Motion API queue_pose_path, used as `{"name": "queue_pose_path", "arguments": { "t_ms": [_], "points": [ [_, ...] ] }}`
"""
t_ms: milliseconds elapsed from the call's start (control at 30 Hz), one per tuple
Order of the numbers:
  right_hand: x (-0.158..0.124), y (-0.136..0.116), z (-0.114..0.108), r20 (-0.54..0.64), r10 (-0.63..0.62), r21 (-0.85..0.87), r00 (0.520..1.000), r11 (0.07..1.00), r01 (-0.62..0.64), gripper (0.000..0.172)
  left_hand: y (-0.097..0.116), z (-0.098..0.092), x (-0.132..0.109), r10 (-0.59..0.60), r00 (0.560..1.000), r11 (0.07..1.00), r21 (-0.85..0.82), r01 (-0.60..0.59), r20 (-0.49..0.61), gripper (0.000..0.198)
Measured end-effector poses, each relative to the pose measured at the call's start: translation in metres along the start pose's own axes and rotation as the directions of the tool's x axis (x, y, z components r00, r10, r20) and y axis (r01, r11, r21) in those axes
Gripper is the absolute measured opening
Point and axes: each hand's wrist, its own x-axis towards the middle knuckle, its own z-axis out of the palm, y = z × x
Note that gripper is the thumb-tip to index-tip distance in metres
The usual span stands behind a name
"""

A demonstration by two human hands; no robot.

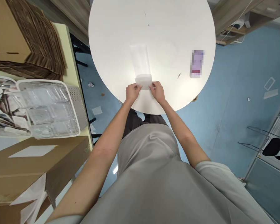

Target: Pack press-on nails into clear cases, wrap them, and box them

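Observation:
A thin, pale translucent sheet (140, 59) lies on the white round table (116, 28), stretching away from me. Its near end is a greyer, folded-looking flap (144, 81) close to the table's front edge. My left hand (132, 92) pinches the left near corner of this flap between thumb and fingers. At the right near corner, my right hand (158, 91) pinches it in the same way. Both hands rest low over the tabletop, a short gap apart.
A blurred purple item (197, 63) lies on the table's right side. To the left, a side table (60, 34) carries stacked flat cardboard (44, 46), a white basket of clear plastic boxes (76, 109) and a basket of packets. A large cardboard box (67, 155) stands nearer.

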Motion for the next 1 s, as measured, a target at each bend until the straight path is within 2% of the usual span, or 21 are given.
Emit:
{"name": "queue_pose_path", "arguments": {
  "t_ms": [100,167,267,333,400,500,533,600,700,767,867,1000],
  "points": [
    [0.012,0.000,0.008,-0.004,0.065,-0.032,0.998,0.997,-0.065,0.042,0.004,0.005,0.008,-0.054,0.997,0.997,0.060,0.058,-0.054,0.038],
    [0.021,0.002,0.014,-0.009,0.129,-0.050,0.992,0.990,-0.129,0.039,0.006,0.007,0.014,-0.082,0.994,0.993,0.075,0.087,-0.067,0.038],
    [0.032,0.005,0.019,-0.031,0.219,-0.020,0.975,0.975,-0.219,0.035,0.007,0.009,0.024,-0.122,0.990,0.990,0.059,0.126,-0.076,0.028],
    [0.036,0.004,0.018,-0.032,0.245,-0.014,0.969,0.969,-0.246,0.038,0.005,0.011,0.028,-0.138,0.987,0.989,0.046,0.142,-0.080,0.019],
    [0.038,-0.001,0.015,-0.032,0.214,-0.064,0.976,0.974,-0.216,0.044,0.002,0.012,0.029,-0.107,0.987,0.992,0.055,0.114,-0.119,0.020],
    [0.036,-0.011,0.007,-0.008,0.023,-0.184,1.000,0.983,-0.024,0.048,-0.001,0.013,0.029,0.101,0.973,0.988,0.139,-0.073,-0.208,0.053],
    [0.036,-0.013,0.005,0.019,-0.055,-0.215,0.998,0.975,0.058,0.048,-0.001,0.013,0.030,0.196,0.962,0.971,0.171,-0.164,-0.191,0.061],
    [0.034,-0.015,0.000,0.095,-0.163,-0.248,0.982,0.951,0.182,0.051,-0.001,0.012,0.034,0.357,0.933,0.919,0.198,-0.342,-0.047,0.063],
    [0.032,-0.010,-0.007,0.196,-0.217,-0.241,0.956,0.935,0.261,0.056,-0.001,0.009,0.041,0.462,0.859,0.848,0.173,-0.500,0.219,0.059],
    [0.030,-0.005,-0.011,0.239,-0.237,-0.224,0.942,0.930,0.290,0.058,-0.002,0.005,0.043,0.477,0.826,0.819,0.188,-0.542,0.301,0.068],
    [0.021,0.001,-0.015,0.278,-0.250,-0.217,0.928,0.924,0.314,0.067,-0.006,-0.001,0.037,0.469,0.811,0.794,0.234,-0.561,0.350,0.081],
    [-0.005,0.005,-0.012,0.311,-0.238,-0.236,0.920,0.919,0.317,0.067,-0.018,-0.006,0.015,0.440,0.802,0.783,0.264,-0.563,0.404,0.079]
  ]
}}
